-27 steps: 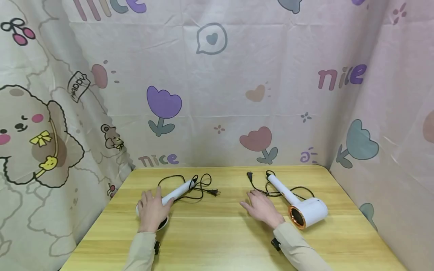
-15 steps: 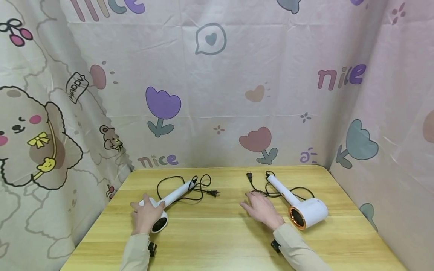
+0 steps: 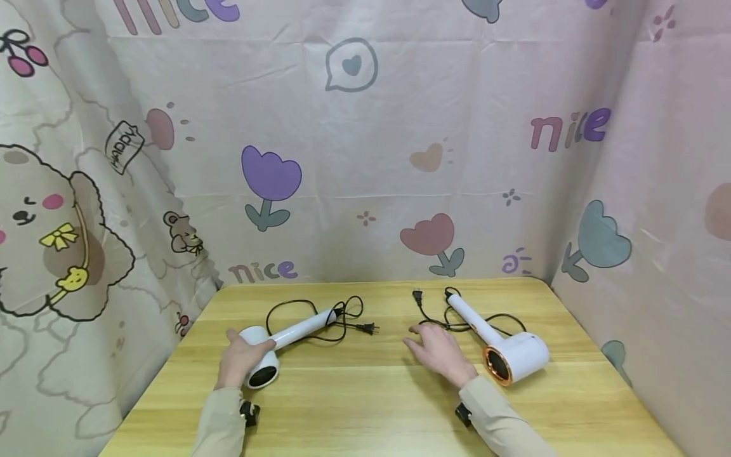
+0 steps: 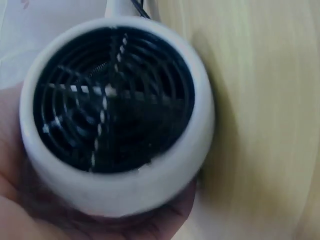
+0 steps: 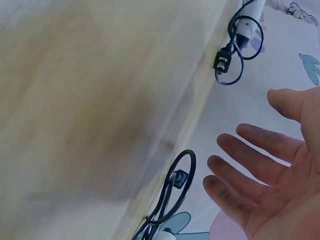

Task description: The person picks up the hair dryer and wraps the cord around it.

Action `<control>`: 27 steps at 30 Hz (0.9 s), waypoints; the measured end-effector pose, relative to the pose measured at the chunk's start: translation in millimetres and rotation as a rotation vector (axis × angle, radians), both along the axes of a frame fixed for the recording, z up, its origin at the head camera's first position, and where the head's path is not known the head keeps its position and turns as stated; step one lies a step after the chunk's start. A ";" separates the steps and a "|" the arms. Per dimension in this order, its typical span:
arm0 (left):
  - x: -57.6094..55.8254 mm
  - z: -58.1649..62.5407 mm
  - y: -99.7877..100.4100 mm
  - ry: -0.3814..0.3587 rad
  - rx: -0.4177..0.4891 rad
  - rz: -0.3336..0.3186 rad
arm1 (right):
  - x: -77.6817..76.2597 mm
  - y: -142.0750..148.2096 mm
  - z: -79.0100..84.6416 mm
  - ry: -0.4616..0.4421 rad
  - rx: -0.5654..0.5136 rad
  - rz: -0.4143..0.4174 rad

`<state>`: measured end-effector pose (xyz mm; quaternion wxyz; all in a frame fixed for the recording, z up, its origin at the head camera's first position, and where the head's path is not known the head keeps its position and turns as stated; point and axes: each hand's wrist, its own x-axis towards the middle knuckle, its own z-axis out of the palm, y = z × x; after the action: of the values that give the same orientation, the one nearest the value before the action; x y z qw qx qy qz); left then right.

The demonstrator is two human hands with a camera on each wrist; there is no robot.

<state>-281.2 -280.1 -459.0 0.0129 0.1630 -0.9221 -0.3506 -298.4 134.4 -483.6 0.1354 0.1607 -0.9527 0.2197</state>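
two beige sleeves reach in from the near side, the left sleeve and the right sleeve, each with a small black device at the wrist, the left device and the right device.

the left hand holds the white left hair dryer by its head, thumb on one side and fingers curled beneath the barrel. the dark grille, ringed in white, faces the person; the handle slants away to the right. whether the head touches the surface i cannot tell.

further right, the right hair dryer lies on the wood-grain surface, its dark mouth edged in copper colour and turned left and nearer the person, its handle pointing away to the left. between the two dryers is the right hand, holding nothing, its fingers slightly spread and the thumb apart, near the right cord.

beyond the hands, the left cord loops to the left plug; the right plug lies near the far edge. behind hangs a pale printed cloth with tulips and the word "nice".
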 end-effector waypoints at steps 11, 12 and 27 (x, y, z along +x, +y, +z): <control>-8.1 -7.7 20.3 0.154 0.175 0.110 | -2.8 -0.1 6.1 -0.083 -0.129 0.057; -8.4 -7.0 24.3 0.165 0.202 0.105 | -3.6 0.0 6.5 -0.088 -0.143 0.061; -17.7 11.5 73.5 0.189 0.641 -0.038 | -47.1 -10.8 34.9 -0.409 -0.652 0.204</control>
<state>-298.9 -206.7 -447.5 0.0401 0.1083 -0.7625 -0.6365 -345.5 123.6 -448.8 -0.0357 0.1559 -0.8194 0.5505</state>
